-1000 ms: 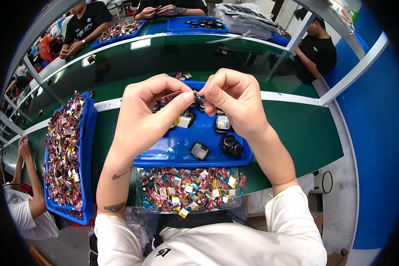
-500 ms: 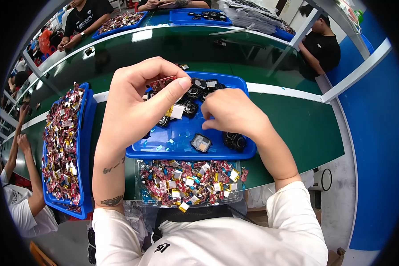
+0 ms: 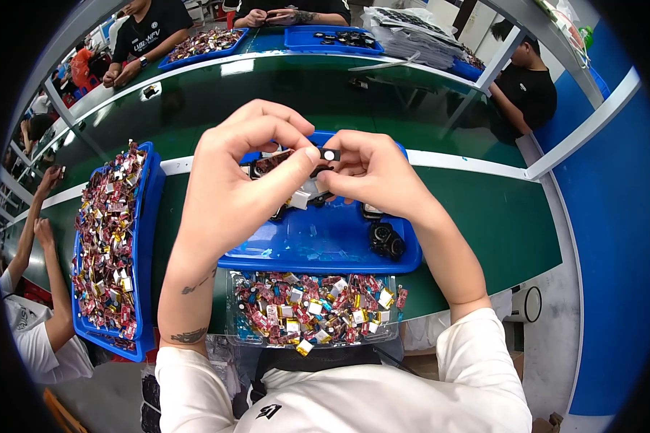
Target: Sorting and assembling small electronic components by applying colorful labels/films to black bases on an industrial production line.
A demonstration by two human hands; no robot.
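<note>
My left hand point(image 3: 231, 177) is closed, pinching a small red circuit board point(image 3: 273, 160) between thumb and fingers. Beside its thumb tip, my right hand point(image 3: 375, 172) is closed on a small black piece with a round white spot point(image 3: 330, 155). Both hands are above a blue tray point(image 3: 303, 254). A white battery pouch point(image 3: 299, 199) shows beneath the fingers; whether it hangs from the board or lies in the tray, I cannot tell. Several black round-faced casings lie in the tray, one pair point(image 3: 386, 240) at its right end. My hands hide much of its far half.
A clear tray heaped with red boards and silver batteries point(image 3: 314, 307) sits nearest my body. On the left is a long blue bin point(image 3: 149, 216) of similar parts. A white rail point(image 3: 458, 164) crosses beyond the tray. Other people work across the bench and at left.
My right hand has moved left and up to meet my left hand, with the black piece now in its fingers. The square casing at the tray's front middle no longer shows there. The view shifted slightly.
</note>
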